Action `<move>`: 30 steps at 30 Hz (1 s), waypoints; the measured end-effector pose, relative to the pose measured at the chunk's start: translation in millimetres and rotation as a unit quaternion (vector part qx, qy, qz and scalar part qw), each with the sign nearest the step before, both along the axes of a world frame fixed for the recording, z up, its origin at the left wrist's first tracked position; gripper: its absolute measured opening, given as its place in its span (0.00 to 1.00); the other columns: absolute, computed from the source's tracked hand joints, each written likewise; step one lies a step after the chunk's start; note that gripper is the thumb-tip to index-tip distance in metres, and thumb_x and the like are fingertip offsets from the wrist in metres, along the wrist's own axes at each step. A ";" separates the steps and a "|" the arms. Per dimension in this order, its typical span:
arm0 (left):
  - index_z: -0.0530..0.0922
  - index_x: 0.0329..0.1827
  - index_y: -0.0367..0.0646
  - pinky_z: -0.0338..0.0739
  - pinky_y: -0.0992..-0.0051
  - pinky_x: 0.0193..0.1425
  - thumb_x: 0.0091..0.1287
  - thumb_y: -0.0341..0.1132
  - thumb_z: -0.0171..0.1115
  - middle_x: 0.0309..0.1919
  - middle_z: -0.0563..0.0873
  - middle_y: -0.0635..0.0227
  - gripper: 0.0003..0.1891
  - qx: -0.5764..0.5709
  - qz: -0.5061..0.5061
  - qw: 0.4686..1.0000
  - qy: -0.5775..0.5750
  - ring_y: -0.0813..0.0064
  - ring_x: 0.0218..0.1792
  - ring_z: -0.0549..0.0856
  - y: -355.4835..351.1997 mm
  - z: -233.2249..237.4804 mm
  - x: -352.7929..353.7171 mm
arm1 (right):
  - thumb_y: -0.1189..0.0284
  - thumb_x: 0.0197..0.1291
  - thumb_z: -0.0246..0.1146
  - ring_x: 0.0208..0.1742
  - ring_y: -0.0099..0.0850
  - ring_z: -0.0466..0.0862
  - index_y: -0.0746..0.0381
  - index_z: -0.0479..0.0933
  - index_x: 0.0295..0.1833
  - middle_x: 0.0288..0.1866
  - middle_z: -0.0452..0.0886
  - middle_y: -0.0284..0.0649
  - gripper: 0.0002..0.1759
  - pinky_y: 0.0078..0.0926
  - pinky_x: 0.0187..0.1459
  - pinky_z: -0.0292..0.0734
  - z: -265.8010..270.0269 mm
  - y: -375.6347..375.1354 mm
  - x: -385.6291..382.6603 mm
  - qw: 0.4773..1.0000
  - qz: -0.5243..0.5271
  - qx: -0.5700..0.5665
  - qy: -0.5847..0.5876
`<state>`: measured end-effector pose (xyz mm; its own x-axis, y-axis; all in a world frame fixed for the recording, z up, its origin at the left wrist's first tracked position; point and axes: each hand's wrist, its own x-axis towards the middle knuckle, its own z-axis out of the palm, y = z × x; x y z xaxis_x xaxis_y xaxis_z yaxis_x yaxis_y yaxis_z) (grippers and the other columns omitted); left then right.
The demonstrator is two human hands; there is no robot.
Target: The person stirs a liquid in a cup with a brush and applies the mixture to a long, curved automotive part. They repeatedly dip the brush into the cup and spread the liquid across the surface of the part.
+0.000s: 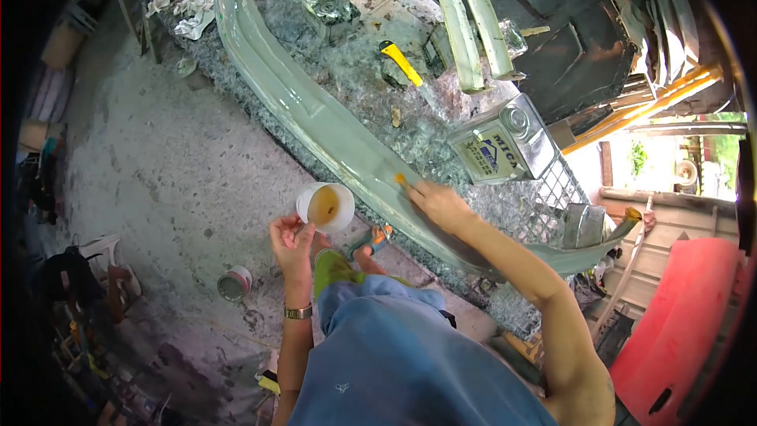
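Observation:
My left hand point(292, 238) grips the rim of a white plastic tub point(339, 209), tilted so that amber liquid point(323, 207) shows inside. The tub is held beside the near edge of a long, curved, glossy grey moulded strip point(315, 114). Over that strip, my right hand point(440, 203) is closed on what looks like a small brush point(400, 179); only its orange-yellow tip shows, at the strip's surface. Its handle is hidden in my fingers.
A yellow-handled knife point(402, 63), a metal can point(497, 146) and two pale narrow strips point(460, 35) lie on the stained worktable point(371, 122). An open tin point(234, 284) stands on the floor. A red panel point(670, 331) leans at right.

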<state>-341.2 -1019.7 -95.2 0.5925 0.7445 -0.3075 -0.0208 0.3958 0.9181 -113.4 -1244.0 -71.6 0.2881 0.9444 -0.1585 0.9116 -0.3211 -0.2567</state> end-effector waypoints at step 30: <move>0.69 0.54 0.43 0.72 0.69 0.63 0.64 0.29 0.69 0.56 0.78 0.62 0.20 0.027 -0.051 0.998 -0.002 0.73 0.55 0.78 77.6 10.0 20.3 | 0.70 0.68 0.58 0.41 0.48 0.82 0.59 0.81 0.51 0.39 0.78 0.47 0.10 0.42 0.42 0.78 -2.7 68.9 -9.3 0.931 -0.320 0.128 0.120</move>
